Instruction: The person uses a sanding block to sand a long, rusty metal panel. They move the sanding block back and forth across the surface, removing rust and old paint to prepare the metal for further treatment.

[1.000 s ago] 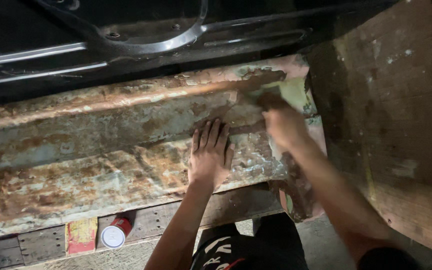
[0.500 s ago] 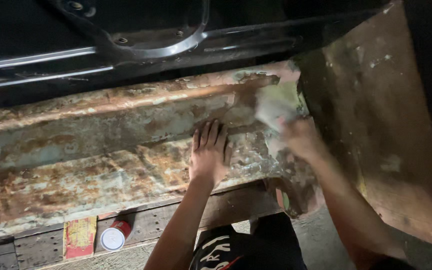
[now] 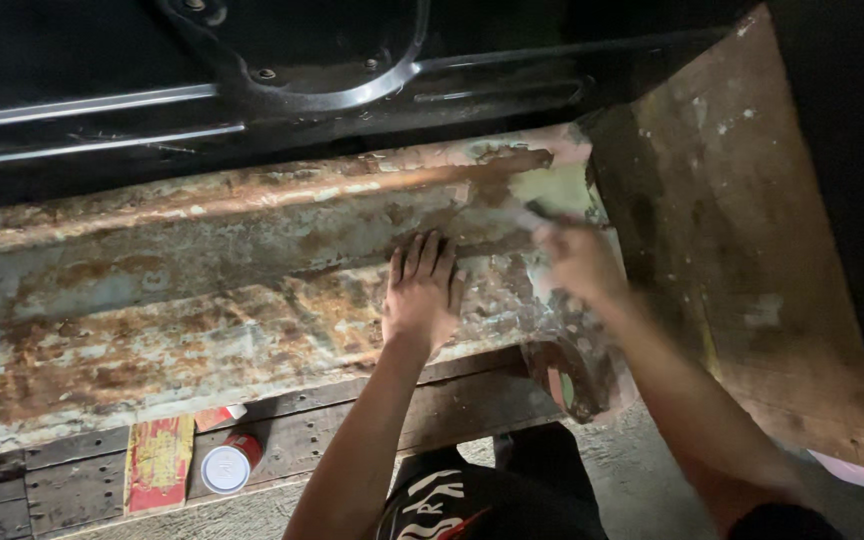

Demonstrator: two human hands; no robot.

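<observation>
While my left hand [image 3: 420, 290] lies flat on the rusted panel [image 3: 202, 300], fingers spread and pressed down, palm toward six o'clock, my right hand [image 3: 580, 262] works at about three o'clock from it, closed around a small dark tool [image 3: 542, 212]. The tool's tip shows just at eleven o'clock of the knuckles; the hand is blurred, so I cannot tell how tightly it is pinched, only that the fingers wrap it.

Work in hand, as I judge it: scraping or spreading on the pale patch [image 3: 552, 185] at the right end of the panel, where rust gives way to a light greenish-grey area. The tool tip sits at the lower edge of that patch, touching or nearly so; blur prevents certainty.

Panel position: runs nine to three o'clock across the view, under the dark car body [image 3: 302, 60], above a wooden board [image 3: 292, 440]. A brown upright sheet [image 3: 742, 250] stands just beside the patch at three o'clock.

Next move, judged: short controlled strokes along the patch toward twelve o'clock, left hand bracing flat, tool kept shallow so it does not dig into flaking rust.

Nearby, untouched: a small can with a white lid [image 3: 229, 465] and a red-and-yellow packet [image 3: 159, 462] on the board at seven o'clock.
</observation>
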